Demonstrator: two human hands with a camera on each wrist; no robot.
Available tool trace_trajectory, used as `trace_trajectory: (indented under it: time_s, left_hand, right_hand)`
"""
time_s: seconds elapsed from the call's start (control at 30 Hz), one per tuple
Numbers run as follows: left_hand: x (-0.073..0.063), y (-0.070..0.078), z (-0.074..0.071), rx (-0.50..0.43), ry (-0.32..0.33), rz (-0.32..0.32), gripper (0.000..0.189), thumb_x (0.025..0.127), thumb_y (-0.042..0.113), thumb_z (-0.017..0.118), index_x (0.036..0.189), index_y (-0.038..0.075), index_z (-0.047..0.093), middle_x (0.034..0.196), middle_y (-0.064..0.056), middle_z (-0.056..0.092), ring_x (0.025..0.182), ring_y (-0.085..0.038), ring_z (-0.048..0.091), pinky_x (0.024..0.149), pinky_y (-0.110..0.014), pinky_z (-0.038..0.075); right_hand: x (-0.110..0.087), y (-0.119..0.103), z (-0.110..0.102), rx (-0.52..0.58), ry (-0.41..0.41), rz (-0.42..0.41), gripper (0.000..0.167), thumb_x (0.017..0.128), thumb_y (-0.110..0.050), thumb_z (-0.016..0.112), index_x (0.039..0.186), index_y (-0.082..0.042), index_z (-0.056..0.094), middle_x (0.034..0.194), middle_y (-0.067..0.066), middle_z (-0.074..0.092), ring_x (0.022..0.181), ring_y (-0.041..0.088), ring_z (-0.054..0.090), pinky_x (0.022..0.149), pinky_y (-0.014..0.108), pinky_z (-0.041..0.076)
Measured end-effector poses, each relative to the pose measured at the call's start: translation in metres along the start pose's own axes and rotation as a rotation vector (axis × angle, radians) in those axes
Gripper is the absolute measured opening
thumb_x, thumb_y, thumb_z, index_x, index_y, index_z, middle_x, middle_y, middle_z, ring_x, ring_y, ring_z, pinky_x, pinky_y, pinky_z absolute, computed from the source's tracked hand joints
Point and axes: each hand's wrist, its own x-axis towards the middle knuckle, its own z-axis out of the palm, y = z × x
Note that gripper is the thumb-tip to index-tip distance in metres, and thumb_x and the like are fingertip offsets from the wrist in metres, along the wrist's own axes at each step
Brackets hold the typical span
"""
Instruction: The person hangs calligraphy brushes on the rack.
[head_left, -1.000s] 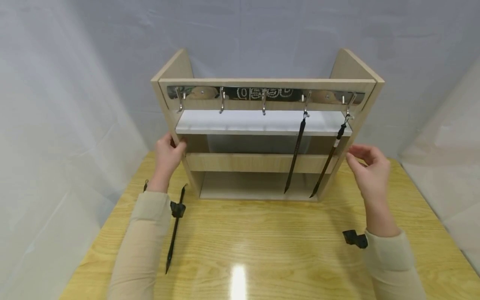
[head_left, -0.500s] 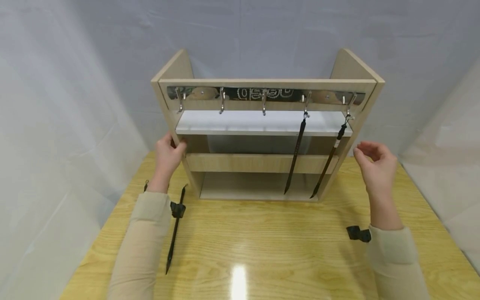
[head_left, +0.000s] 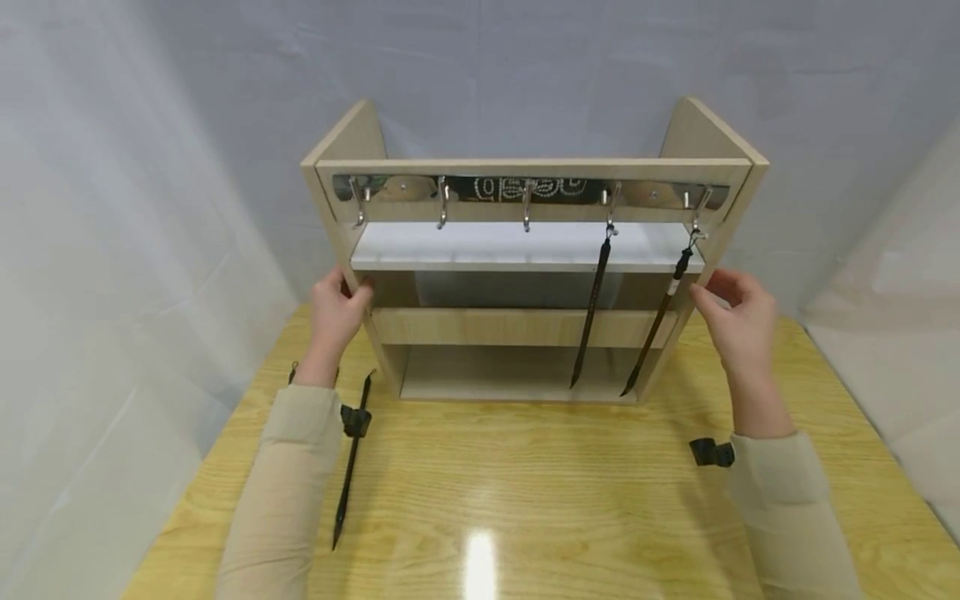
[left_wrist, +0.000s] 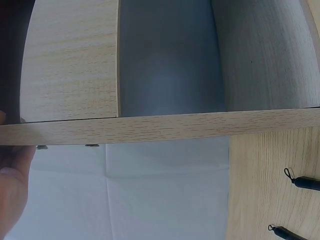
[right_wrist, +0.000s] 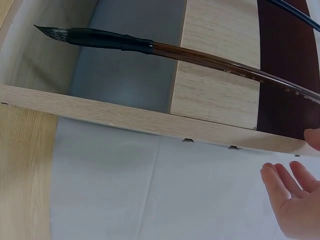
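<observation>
A light wooden desk shelf (head_left: pixel 525 327) stands upright on the table, with a row of metal hooks along its front top. My left hand (head_left: pixel 336 312) grips its left side panel (left_wrist: pixel 165 127), fingers on one side and thumb on the other. At the right panel (right_wrist: pixel 115 115), my right hand (head_left: pixel 741 325) has its thumb by the front edge; in the right wrist view its fingers are extended and apart from the outer face. Two calligraphy brushes hang tips down: a dark one (head_left: pixel 591 308) and, on the rightmost hook, a brown-handled one (head_left: pixel 658 325).
Left of the shelf a black calligraphy brush (head_left: pixel 351 467) lies on the wooden table (head_left: pixel 510 475). My left arm partly hides another brush (head_left: pixel 293 372) there. Pale sheeting (head_left: pixel 487 75) hangs behind and at both sides.
My right hand moved away from the shelf's right panel, then back to it, a little higher than before. My left hand and the hanging brushes stay in nearly the same place.
</observation>
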Motion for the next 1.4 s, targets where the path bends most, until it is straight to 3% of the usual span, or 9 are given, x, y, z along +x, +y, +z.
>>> trace_trajectory:
  time_s: [0.2,0.37,0.63,1.07,1.2,1.4]
  left_hand:
    - [0.000,0.002,-0.001,0.009,0.007,0.016,0.016,0.082,0.006,0.053,0.091,-0.007,0.057,0.070,-0.018,0.057,0.056,-0.018,0.047,0.044,-0.018,0.037]
    - [0.000,0.002,-0.001,0.002,0.004,0.025,0.016,0.083,0.007,0.053,0.090,-0.006,0.057,0.069,-0.017,0.056,0.056,-0.019,0.047,0.044,-0.020,0.037]
    - [0.000,0.000,0.000,0.004,0.002,0.026,0.016,0.083,0.007,0.053,0.090,-0.007,0.057,0.069,-0.017,0.056,0.056,-0.018,0.046,0.044,-0.021,0.038]
    - [0.002,-0.001,-0.001,-0.042,0.005,-0.020,0.020,0.083,0.007,0.053,0.096,-0.008,0.058,0.074,-0.019,0.058,0.057,-0.014,0.047,0.046,-0.017,0.038]
    - [0.002,-0.002,-0.002,-0.049,-0.001,-0.061,0.022,0.083,0.007,0.053,0.099,-0.007,0.057,0.080,-0.021,0.059,0.063,-0.018,0.051,0.049,-0.019,0.041]
    - [0.002,-0.001,-0.003,-0.050,-0.007,-0.096,0.023,0.082,0.006,0.053,0.101,-0.007,0.056,0.097,-0.023,0.059,0.085,-0.028,0.057,0.061,-0.029,0.048]
  right_hand:
    - [0.005,-0.002,0.006,0.009,-0.030,-0.027,0.036,0.082,-0.014,0.060,0.113,0.004,0.054,0.106,0.015,0.056,0.099,0.019,0.054,0.082,0.023,0.045]
    - [0.008,-0.003,0.010,-0.037,-0.009,-0.027,0.034,0.081,-0.011,0.057,0.112,0.004,0.056,0.102,0.017,0.058,0.089,0.012,0.055,0.077,0.019,0.046]
    - [0.010,-0.002,0.015,-0.062,0.022,-0.067,0.025,0.078,-0.005,0.056,0.100,0.007,0.059,0.080,0.009,0.058,0.065,0.001,0.049,0.057,0.011,0.041]
    - [0.014,-0.003,0.019,-0.055,0.031,-0.041,0.017,0.077,-0.005,0.057,0.091,0.004,0.058,0.064,-0.010,0.050,0.059,0.004,0.046,0.050,0.013,0.039]
    - [0.014,-0.003,0.021,-0.035,0.021,-0.031,0.018,0.077,-0.004,0.057,0.092,0.005,0.058,0.064,-0.012,0.050,0.059,0.004,0.046,0.050,0.012,0.039]
    - [0.015,-0.001,0.024,-0.048,0.008,-0.034,0.019,0.078,-0.006,0.057,0.094,0.005,0.058,0.068,-0.005,0.053,0.060,0.005,0.048,0.052,0.014,0.040]
